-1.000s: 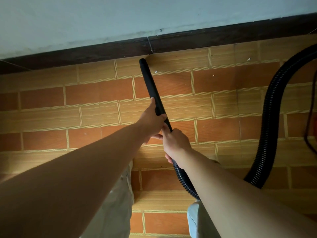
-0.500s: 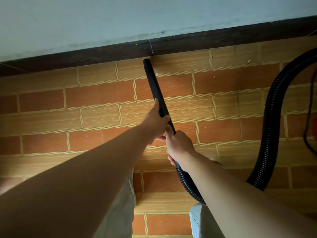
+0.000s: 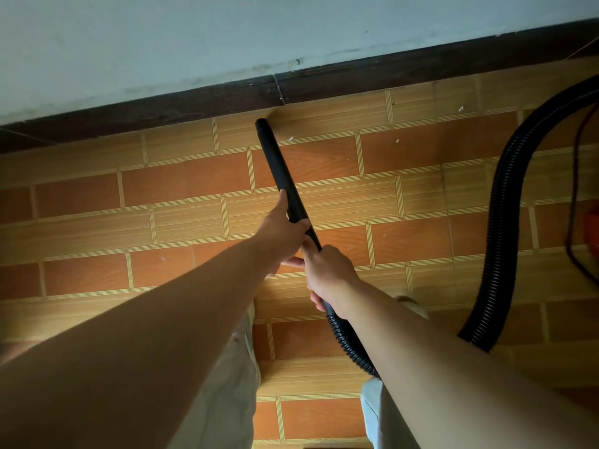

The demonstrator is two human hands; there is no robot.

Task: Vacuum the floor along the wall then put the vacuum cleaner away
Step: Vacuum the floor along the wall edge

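A black vacuum wand (image 3: 278, 166) slants from my hands up to the dark skirting board (image 3: 356, 77), its tip on the floor just short of it. My left hand (image 3: 282, 230) grips the wand about halfway along, thumb lying up the tube. Right behind it my right hand (image 3: 327, 273) holds the wand's rear end where the ribbed black hose (image 3: 499, 228) begins. The hose runs under my right arm, loops on the floor at the right and climbs out of view. The vacuum's body is not visible.
Orange and tan brick-pattern tiles (image 3: 405, 244) cover the floor, with small white specks near the wall. A thin dark cord (image 3: 575, 222) and a bit of something orange lie at the right edge. A pale wall (image 3: 194, 37) stands above the skirting. My light trouser legs fill the bottom.
The wand tip has slid a little to the right along the skirting board, passing its joint. Both hands keep the same grip.
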